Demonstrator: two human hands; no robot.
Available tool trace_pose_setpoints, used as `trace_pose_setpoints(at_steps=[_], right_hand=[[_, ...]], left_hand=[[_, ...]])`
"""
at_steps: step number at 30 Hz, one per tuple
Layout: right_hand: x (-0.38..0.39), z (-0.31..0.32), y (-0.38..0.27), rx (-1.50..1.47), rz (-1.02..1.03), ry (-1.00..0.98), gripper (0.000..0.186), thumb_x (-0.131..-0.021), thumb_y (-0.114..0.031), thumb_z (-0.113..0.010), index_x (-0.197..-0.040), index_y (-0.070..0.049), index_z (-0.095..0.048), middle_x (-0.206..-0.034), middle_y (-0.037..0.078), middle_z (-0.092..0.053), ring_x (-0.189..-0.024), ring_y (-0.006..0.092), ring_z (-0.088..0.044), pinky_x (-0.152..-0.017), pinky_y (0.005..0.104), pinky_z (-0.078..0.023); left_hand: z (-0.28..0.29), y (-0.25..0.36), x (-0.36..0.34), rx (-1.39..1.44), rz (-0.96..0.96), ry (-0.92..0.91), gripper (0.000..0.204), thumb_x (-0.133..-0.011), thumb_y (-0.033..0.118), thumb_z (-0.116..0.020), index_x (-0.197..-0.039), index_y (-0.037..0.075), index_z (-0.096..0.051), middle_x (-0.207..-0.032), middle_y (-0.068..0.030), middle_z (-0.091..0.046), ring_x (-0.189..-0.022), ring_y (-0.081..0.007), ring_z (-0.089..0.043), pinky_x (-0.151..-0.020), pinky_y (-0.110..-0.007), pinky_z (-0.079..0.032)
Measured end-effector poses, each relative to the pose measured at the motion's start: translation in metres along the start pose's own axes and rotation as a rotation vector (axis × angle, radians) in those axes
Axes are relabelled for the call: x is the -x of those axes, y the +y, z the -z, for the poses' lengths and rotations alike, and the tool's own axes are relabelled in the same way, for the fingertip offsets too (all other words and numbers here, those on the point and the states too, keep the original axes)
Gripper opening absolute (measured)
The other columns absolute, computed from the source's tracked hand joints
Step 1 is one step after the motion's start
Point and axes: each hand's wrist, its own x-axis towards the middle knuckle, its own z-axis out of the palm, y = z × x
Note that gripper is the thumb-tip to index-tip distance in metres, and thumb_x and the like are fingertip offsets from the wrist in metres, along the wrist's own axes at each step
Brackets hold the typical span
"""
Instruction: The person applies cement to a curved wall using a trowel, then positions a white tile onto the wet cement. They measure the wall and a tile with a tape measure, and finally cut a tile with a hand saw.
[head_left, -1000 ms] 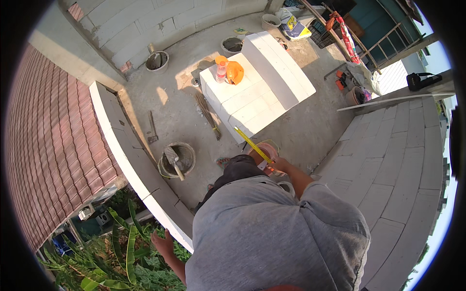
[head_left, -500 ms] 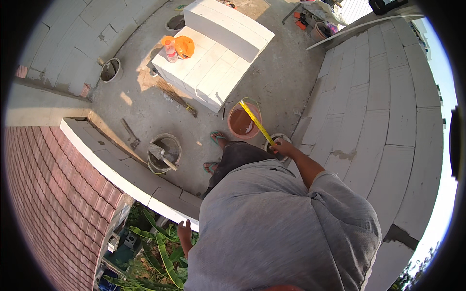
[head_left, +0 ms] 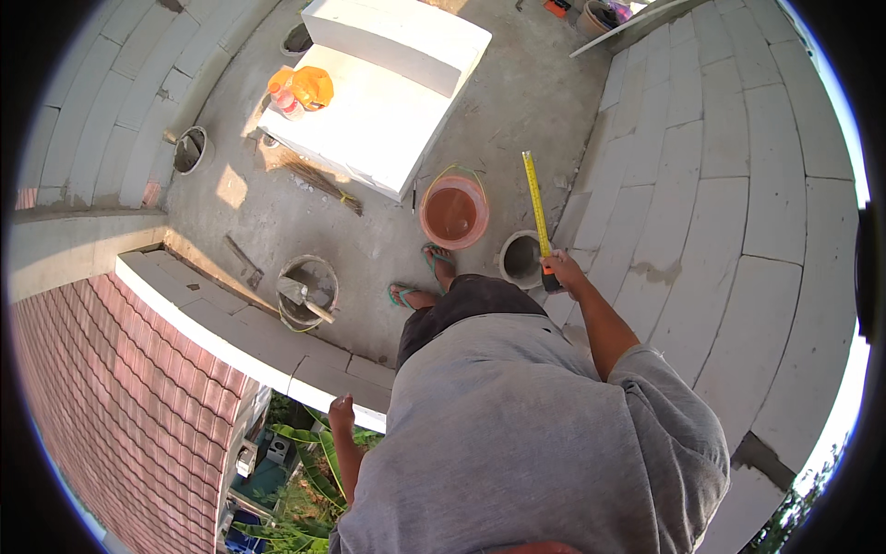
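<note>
Right hand [head_left: 564, 272] holds extended tape measure [head_left: 536, 205] — left hand [head_left: 341, 415] seemingly half-curled.

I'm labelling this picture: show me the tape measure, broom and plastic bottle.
Tape measure [head_left: 535, 201]: head view, extended yellow blade.
Broom [head_left: 317, 177]: head view, middle of bundle.
Plastic bottle [head_left: 289, 103]: head view, its body.

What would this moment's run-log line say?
right hand: holding extended yellow tape measure | left hand: near low wall, contact unclear | nearby: reddish bucket
</note>
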Motion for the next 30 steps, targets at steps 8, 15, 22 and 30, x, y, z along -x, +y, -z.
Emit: trace_pose_setpoints(at_steps=[8, 15, 22, 30], right_hand=[[0.023, 0.026, 0.046, -0.133, -0.107, 0.067, 0.045, -0.091, -0.038, -0.074, -0.123, -0.012, -0.060, -0.095, 0.005, -0.062, -0.075, 0.0187, -0.064, -0.063, 0.0449, -0.060], [-0.011, 0.064, 0.079, -0.098, -0.028, 0.192, 0.038, -0.090, -0.038, -0.073, -0.115, -0.011, -0.065, -0.094, 0.006, -0.064, -0.078, 0.0189, -0.062, -0.064, 0.0421, -0.055], [-0.084, 0.115, -0.012, -0.182, -0.095, 0.116, 0.034, -0.092, -0.036, -0.068, -0.110, -0.008, -0.065, -0.094, 0.006, -0.064, -0.084, 0.0165, -0.061, -0.072, 0.0389, -0.052], [-0.263, 0.234, -0.038, -0.184, -0.046, 0.107, 0.037, -0.088, -0.033, -0.072, -0.115, -0.009, -0.064, -0.091, 0.005, -0.062, -0.076, 0.0181, -0.063, -0.065, 0.0396, -0.057]], left_hand=[[0.015, 0.123, -0.025, 0.013, -0.239, 0.086, 0.064, -0.096, 0.045, -0.072, -0.135, -0.005, -0.065, -0.133, -0.0259, -0.070, -0.128, -0.0381, -0.066, -0.107, -0.045, -0.050], [0.033, 0.184, -0.018, -0.104, -0.227, 0.202, 0.060, -0.096, 0.047, -0.072, -0.135, 0.002, -0.067, -0.135, -0.0240, -0.068, -0.129, -0.0414, -0.063, -0.108, -0.049, -0.049], [-0.019, 0.255, 0.004, -0.134, -0.181, 0.229, 0.061, -0.097, 0.050, -0.068, -0.135, 0.002, -0.066, -0.136, -0.0249, -0.067, -0.130, -0.0425, -0.061, -0.109, -0.050, -0.048], [-0.147, 0.454, 0.047, -0.277, -0.263, 0.211, 0.063, -0.098, 0.050, -0.067, -0.134, -0.001, -0.065, -0.133, -0.0288, -0.066, -0.128, -0.0454, -0.061, -0.110, -0.050, -0.048]])
